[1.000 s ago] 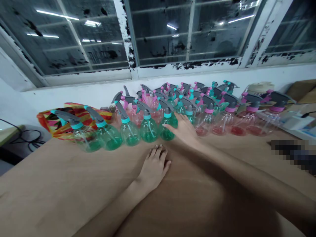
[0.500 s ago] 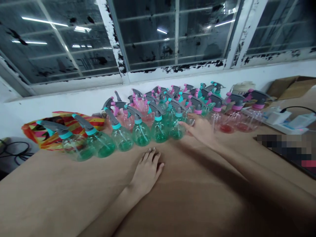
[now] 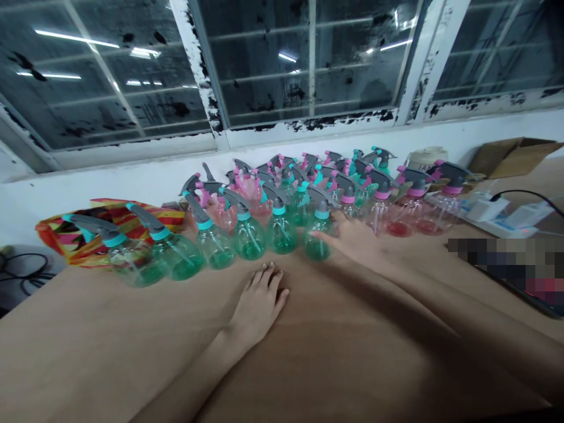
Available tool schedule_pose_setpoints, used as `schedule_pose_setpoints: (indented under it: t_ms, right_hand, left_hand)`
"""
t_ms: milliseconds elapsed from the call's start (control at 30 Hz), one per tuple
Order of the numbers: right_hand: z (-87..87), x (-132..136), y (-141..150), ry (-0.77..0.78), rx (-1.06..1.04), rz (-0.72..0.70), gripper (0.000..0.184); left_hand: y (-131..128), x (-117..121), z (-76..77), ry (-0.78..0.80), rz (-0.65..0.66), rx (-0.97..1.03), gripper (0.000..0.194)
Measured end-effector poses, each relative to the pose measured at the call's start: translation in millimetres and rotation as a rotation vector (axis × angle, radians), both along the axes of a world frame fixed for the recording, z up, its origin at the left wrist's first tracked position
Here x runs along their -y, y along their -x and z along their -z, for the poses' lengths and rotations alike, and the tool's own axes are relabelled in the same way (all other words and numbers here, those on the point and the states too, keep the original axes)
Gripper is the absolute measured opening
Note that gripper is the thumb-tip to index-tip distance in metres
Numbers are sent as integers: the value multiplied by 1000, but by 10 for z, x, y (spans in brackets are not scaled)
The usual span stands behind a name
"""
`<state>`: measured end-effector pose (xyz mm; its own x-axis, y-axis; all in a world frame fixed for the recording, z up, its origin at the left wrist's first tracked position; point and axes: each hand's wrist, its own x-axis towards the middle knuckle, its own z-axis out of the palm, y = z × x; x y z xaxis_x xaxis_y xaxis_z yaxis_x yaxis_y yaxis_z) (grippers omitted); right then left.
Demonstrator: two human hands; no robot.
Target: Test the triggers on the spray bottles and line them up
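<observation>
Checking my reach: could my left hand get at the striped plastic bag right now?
Probably: two teal-collared spray bottles stand partly between the left hand and the striped plastic bag, whose left end looks open.

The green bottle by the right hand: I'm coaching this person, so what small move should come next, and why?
Perhaps the right hand could nudge that bottle slightly left: a narrow gap separates it from the next green bottle, while other front green ones look nearly touching.
</observation>
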<state>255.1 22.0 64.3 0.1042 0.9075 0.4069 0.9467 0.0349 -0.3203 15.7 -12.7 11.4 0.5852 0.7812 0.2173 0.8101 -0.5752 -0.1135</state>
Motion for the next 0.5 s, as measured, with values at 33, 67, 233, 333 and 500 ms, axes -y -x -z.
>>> schedule_pose_setpoints:
  t_ms: [33,67,233,333,500]
  right_hand:
    - [-7,94,-23,10,8,-5,70]
    - [-13,188,-51,21,13,-12,70]
    - [-37,487,-261,53,-108,-144,74]
    - [-74,447,-359,132,-404,-404,74]
    - [-191,244,-289,218,-760,-771,68]
  left_hand:
    - [2,-1,4,-2,1,1,37]
    - [5,-3,10,-4,2,1,37]
    - [37,-27,54,-34,34,36,37]
    - [53,-47,77,-47,43,41,37]
    - [46,-46,62,-32,41,21,37]
